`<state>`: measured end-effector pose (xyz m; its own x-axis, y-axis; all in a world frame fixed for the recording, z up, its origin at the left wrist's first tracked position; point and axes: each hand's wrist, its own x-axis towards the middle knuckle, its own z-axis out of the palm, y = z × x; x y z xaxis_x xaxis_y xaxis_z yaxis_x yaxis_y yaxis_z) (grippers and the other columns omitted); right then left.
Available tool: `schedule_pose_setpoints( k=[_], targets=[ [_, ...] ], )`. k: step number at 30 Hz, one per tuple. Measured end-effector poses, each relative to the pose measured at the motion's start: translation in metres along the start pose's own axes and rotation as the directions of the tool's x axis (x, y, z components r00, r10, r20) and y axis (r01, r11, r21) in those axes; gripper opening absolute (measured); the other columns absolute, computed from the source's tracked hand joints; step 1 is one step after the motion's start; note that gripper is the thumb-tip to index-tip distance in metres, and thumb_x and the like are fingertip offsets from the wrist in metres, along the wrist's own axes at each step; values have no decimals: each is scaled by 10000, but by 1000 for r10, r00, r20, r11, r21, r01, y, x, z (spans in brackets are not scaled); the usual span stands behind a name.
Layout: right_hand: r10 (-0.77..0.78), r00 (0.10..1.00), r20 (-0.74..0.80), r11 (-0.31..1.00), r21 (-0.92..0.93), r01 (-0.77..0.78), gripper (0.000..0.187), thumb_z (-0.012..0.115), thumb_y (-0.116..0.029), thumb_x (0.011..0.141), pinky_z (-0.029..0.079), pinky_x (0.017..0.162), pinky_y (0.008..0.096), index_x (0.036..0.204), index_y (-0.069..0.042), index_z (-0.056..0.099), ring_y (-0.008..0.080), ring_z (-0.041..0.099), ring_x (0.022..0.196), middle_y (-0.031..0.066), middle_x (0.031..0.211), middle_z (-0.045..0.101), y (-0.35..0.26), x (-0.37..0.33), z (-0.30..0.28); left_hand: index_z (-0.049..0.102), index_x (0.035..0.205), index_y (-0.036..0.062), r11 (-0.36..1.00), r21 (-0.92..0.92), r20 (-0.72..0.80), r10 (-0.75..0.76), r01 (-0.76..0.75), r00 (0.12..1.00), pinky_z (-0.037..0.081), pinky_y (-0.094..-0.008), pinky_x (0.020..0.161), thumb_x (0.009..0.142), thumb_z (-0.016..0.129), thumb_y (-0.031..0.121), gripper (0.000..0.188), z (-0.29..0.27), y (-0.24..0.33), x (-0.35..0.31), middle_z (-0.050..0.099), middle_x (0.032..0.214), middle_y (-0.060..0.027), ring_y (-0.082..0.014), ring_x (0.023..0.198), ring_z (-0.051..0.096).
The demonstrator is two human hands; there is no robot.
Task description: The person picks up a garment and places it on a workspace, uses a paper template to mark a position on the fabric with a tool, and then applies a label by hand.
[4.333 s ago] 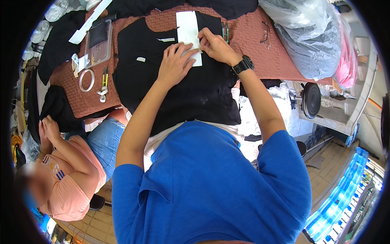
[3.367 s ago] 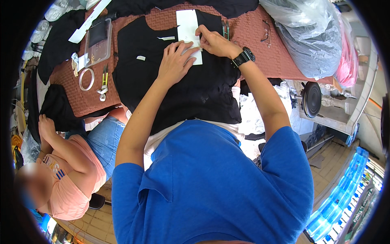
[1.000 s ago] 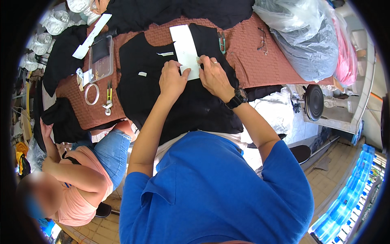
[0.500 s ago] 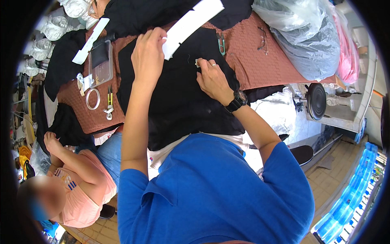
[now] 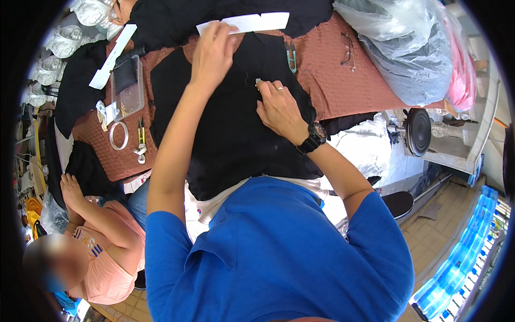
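Observation:
A black garment (image 5: 236, 129) lies spread on a table under a reddish-brown cloth (image 5: 343, 80). My left hand (image 5: 212, 51) is stretched to the far side and grips a long white paper strip (image 5: 252, 22), lifted off the garment. My right hand (image 5: 279, 107), with a ring and a black wristwatch (image 5: 314, 138), rests on the black fabric; a small pale piece (image 5: 258, 82) shows at its fingertips.
Green snips (image 5: 291, 56) and spectacles (image 5: 348, 51) lie on the cloth at the right, beside big plastic bags (image 5: 413, 48). At the left are a clear tray (image 5: 127, 86), a white ring (image 5: 119, 135) and small cutters (image 5: 140, 142). A person in a pink top (image 5: 102, 252) sits at lower left.
The white strip lay on the garment under both hands. My left hand has lifted it and carried it to the far side; my right hand has moved down onto the fabric.

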<state>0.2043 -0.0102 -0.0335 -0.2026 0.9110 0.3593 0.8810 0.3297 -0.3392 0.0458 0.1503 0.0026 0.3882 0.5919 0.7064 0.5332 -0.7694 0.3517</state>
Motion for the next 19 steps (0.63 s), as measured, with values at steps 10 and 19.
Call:
schedule_pose_setpoints(
  k=[10,19],
  targets=[
    [12,998,57,999,-45,-9,412,730,-181,781,453,879,420,1110,0,559,313,555,1026,198,1227,598,-17,-4,0,717,1028,52,955,-241,371,-75,174,925,504,-367,800,829,605,-108,280,8,31,-85,589,1000,-69,-267,955,597],
    [41,995,87,993,-110,-31,534,774,-319,744,370,1077,539,1114,7,568,341,516,1154,229,1454,493,-28,-17,1,748,1032,107,995,-46,357,-67,89,932,457,-430,844,788,632,-40,308,20,36,-93,555,990,-27,-242,949,533]
  ],
)
